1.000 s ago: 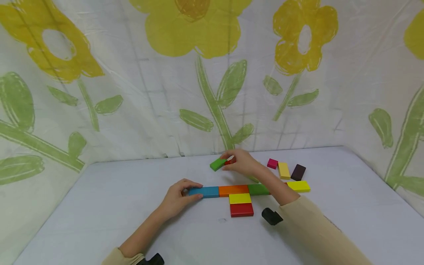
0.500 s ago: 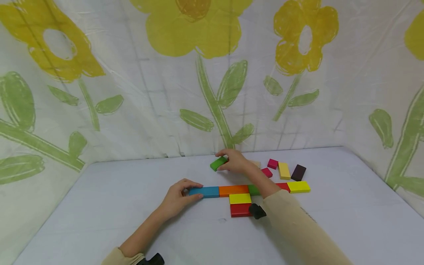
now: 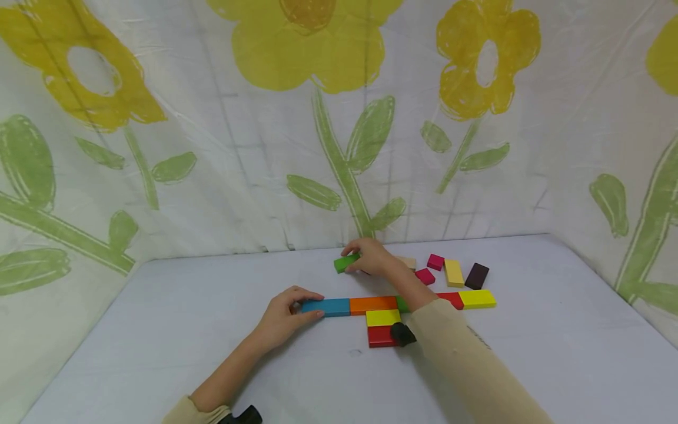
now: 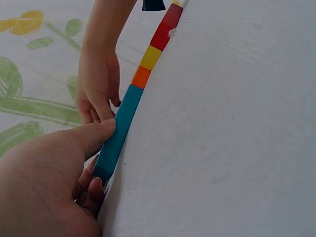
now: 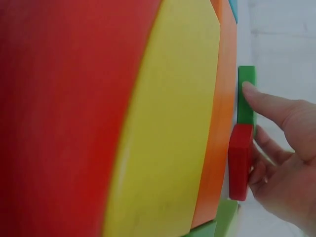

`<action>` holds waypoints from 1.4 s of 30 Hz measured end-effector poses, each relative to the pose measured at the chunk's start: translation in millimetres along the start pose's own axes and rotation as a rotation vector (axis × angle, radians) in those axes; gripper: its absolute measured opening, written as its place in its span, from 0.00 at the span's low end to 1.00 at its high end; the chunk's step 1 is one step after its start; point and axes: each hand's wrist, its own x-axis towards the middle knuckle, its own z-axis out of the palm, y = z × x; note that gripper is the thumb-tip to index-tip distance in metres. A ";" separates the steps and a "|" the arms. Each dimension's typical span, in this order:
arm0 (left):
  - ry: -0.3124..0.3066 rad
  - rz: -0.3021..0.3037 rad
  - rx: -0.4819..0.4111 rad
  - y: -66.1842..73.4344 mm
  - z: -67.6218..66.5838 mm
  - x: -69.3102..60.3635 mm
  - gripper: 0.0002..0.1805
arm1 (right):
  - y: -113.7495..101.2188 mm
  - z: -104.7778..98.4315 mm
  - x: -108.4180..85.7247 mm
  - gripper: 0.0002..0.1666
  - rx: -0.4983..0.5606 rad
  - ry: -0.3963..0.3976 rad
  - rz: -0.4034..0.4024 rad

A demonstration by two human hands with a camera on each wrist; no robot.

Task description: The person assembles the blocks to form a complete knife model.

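Note:
My left hand (image 3: 283,315) grips the left end of a blue block (image 3: 331,307), thumb on the near side and fingers beyond. An orange block (image 3: 373,304) continues the row from it. Behind the row, my right hand (image 3: 371,257) pinches a small green block (image 3: 344,263) between thumb and fingers. A red block (image 5: 240,160) lies against that green block under my palm in the right wrist view; the hand hides it in the head view. In front of the orange block sit a yellow block (image 3: 383,318) and a red block (image 3: 380,337).
The row runs on right with a partly hidden green block, a red block (image 3: 450,299) and a yellow block (image 3: 479,298). Behind lie pink blocks (image 3: 436,262), a tan block (image 3: 408,262), a pale yellow block (image 3: 454,273) and a dark block (image 3: 477,275). Flowered cloth (image 3: 254,200) stands behind the table.
My right hand has moved left from the red block at its fingertips onto the green block, which has turned slightly. The pink and tan blocks behind have come into view. My left hand stays put.

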 end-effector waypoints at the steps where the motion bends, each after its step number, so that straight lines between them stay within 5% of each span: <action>1: 0.000 -0.001 0.000 0.1 0.0 0.0 0.15 | 0.0 0.4 0.7 0.20 -0.005 -0.001 -0.001; 24: -0.001 -0.002 -0.006 -0.9 -0.5 0.4 0.15 | -2.1 -2.2 2.8 0.19 0.025 0.016 -0.056; 42: -0.005 -0.007 0.013 -0.2 -0.9 0.8 0.15 | -8.9 -11.7 -24.6 0.20 0.083 0.038 -0.134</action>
